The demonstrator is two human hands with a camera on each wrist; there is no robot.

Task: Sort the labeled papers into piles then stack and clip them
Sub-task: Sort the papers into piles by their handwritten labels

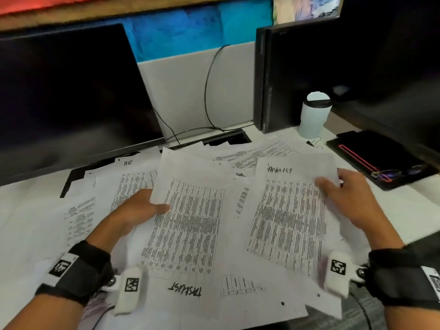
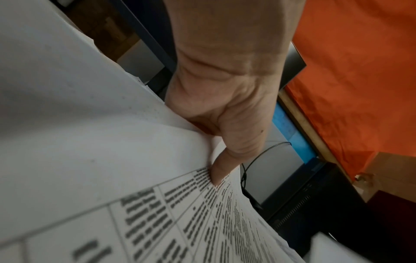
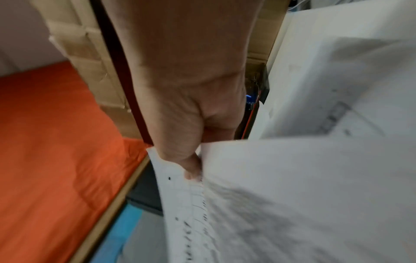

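Printed sheets with handwritten labels lie scattered over the white desk (image 1: 28, 186). My left hand (image 1: 140, 208) pinches the left edge of a table-printed sheet (image 1: 188, 225), thumb on top; its TASKLIST label reads upside down near me. In the left wrist view that thumb (image 2: 225, 163) presses on the sheet (image 2: 112, 178). My right hand (image 1: 342, 196) pinches the right edge of a second TASKLIST sheet (image 1: 288, 210), lifted and blurred. The right wrist view shows the thumb (image 3: 191, 167) on that sheet (image 3: 292, 195). A sheet marked HR (image 1: 133, 172) lies at the back left.
A dark monitor (image 1: 66, 96) stands at the back left and a black computer case (image 1: 297, 75) at the back right. A white lidded cup (image 1: 314, 115) sits beside the case. A black device with a red line (image 1: 378, 158) lies at the right. Cables (image 1: 209, 96) run behind.
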